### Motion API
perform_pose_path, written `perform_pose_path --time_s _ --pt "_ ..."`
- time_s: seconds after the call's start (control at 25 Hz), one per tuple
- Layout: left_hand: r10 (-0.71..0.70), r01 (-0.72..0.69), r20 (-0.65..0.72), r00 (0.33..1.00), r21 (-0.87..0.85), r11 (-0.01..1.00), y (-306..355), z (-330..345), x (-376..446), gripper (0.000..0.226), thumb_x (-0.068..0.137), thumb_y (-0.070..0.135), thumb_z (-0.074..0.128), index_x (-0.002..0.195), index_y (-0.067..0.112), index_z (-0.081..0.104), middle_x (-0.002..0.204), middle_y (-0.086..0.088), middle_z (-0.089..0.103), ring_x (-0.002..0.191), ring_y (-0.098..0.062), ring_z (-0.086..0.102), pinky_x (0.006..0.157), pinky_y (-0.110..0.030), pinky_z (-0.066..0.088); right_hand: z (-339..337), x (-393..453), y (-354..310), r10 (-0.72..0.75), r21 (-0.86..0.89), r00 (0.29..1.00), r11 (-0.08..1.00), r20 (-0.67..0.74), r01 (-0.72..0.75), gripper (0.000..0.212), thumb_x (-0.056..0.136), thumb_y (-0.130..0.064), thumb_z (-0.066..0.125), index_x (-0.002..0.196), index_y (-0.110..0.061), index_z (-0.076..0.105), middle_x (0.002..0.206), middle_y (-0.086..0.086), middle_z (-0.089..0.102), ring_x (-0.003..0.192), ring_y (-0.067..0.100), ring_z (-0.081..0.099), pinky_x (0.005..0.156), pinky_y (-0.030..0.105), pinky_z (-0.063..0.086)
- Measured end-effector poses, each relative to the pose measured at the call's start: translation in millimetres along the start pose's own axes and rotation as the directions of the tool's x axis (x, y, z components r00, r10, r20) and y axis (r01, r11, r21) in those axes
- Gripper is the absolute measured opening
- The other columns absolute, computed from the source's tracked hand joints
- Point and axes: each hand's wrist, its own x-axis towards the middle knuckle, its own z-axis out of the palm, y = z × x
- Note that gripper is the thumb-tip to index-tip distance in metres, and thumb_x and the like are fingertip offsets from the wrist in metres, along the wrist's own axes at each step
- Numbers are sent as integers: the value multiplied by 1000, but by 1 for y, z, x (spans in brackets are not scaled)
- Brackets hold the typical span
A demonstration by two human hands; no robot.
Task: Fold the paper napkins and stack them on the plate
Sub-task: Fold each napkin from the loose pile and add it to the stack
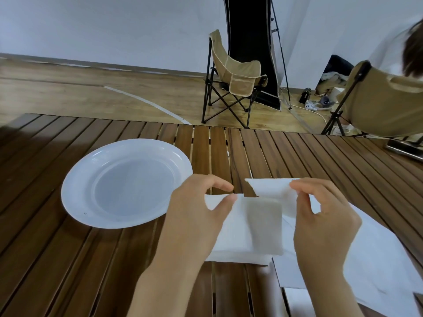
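Observation:
A white paper napkin (256,225) is held up just above the slatted wooden table (68,259). My left hand (194,216) pinches its upper left corner between thumb and forefinger. My right hand (325,223) pinches the upper right corner, which is folded forward. More white napkins (384,266) lie spread flat on the table under and to the right of my right hand. A white plate (75,193) with nothing on it sits to the left of my left hand.
Beyond the table's far edge stands a beige folding chair (233,76) on the wood floor. A second beige chair (384,104) with a person in it is at the right. A dark flat object (405,149) lies at the table's far right edge.

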Motion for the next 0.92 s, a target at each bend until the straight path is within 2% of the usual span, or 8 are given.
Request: perform_pose_path --time_s 0.16,0.28,0.44,0.56,0.64,0.72,0.84,0.92 --pt "29 -5 172 985 -141 990 12 13 -2 40 79 52 65 115 42 51 102 30 56 99 8 54 75 2 39 0 -3 -22 -105 104 994 989 -39 108 17 85 11 62 84 -2 73 89 7 70 82 16 65 75 9 45" --pt "50 -24 131 990 -195 980 14 17 1 60 78 46 69 128 46 36 107 31 50 99 2 55 82 -3 42 0 -5 -33 -116 169 992 978 -39 121 17 84 12 63 85 -3 73 90 6 70 81 13 64 70 15 49" --pt "120 -112 10 993 -276 955 12 10 6 33 86 31 66 116 39 55 101 23 63 95 2 61 83 -6 46 -1 -3 -40 -79 219 997 973 -9 79 17 84 6 67 96 -5 70 102 5 67 94 13 61 77 15 47" --pt "141 -148 -43 989 -306 940 13 4 6 17 89 28 62 104 35 65 94 23 66 97 3 60 82 -7 45 -2 2 -38 161 253 981 950 109 -184 46 82 -13 73 125 -16 55 122 -3 56 110 5 53 88 19 45" --pt "127 -148 -81 989 -359 921 14 0 8 17 89 23 62 103 33 65 92 22 67 96 3 61 78 -7 46 -3 5 -38 411 314 872 818 266 -482 56 80 -29 74 129 -24 47 120 -9 57 105 3 56 85 21 46" --pt "104 -143 -117 988 -403 904 13 -3 9 19 89 19 63 103 32 65 91 19 68 93 1 63 74 -7 47 -3 8 -33 527 348 740 660 418 -666 50 77 -39 73 120 -25 51 108 -6 63 98 11 63 80 29 52" --pt "71 -131 -151 986 -433 892 13 -6 9 19 88 18 64 101 32 65 90 16 69 90 -1 64 70 -7 46 -5 10 -29 488 325 628 568 606 -756 40 73 -45 70 104 -20 65 94 -2 71 91 19 67 77 37 58" --pt "49 -113 -152 987 -451 885 14 -7 10 18 89 16 63 100 31 66 91 17 70 90 -1 64 68 -6 45 -6 9 -30 429 298 603 589 673 -751 21 79 -34 71 93 -18 70 89 -3 72 88 17 67 79 37 56"
